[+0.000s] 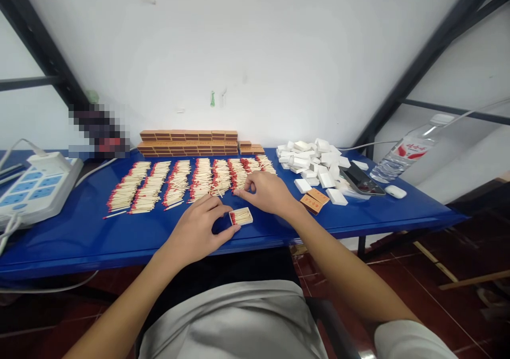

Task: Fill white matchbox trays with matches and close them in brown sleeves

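Matchbox tray lies long axis sideways, its left end pinched by the left hand; right hand curls beyond the tray by matches, grip unclear.

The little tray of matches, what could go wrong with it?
The left hand holds the tray at one end, so a nudge might tip its loose matches out. The right hand is close beside the match rows, so a careless brush could scatter them.

A blue tabletop bears rows of red-tipped matches, stacked brown matchboxes, heaped white boxes, a power strip and a water bottle.
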Demonstrator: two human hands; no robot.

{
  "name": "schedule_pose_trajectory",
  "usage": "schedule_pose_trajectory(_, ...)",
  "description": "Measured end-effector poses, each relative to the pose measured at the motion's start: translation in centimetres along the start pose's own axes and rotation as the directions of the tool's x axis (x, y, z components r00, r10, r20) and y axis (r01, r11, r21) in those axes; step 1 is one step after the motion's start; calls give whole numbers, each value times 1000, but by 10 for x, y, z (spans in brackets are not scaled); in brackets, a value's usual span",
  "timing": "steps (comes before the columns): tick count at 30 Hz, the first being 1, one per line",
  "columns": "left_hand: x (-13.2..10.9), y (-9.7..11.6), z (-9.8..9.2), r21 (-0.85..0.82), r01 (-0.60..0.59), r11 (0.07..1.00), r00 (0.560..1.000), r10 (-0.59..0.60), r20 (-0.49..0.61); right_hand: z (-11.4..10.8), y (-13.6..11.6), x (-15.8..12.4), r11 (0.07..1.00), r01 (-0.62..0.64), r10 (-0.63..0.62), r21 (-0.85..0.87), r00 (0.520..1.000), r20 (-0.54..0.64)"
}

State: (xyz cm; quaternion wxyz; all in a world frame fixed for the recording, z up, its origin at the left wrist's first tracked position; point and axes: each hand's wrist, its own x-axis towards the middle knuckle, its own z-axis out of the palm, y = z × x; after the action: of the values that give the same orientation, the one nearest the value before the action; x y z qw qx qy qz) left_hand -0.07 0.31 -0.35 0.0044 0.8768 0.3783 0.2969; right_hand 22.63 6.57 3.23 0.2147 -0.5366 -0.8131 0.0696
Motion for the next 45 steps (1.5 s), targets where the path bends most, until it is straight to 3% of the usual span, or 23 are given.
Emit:
schedule_pose_trajectory(4,0,0,0,-12,2,1000,1000,-2,2,5,2,6,1000,4,-3,-18,998,58)
schedule_pose_trajectory(12,0,0,0,-14,2,1000,1000,-2,3,0,22,-7,990,143,-144,18,987,74)
schedule_pose_trajectory(19,0,0,0,-12,-8,1000,1000,8,-11,-3,24,-9,951,242,-265,194,959,102)
schedule_pose_trajectory(45,1,1,-2,2,-5,1000,1000,5,8,6,29,-10,964,173,-201,203,972,125)
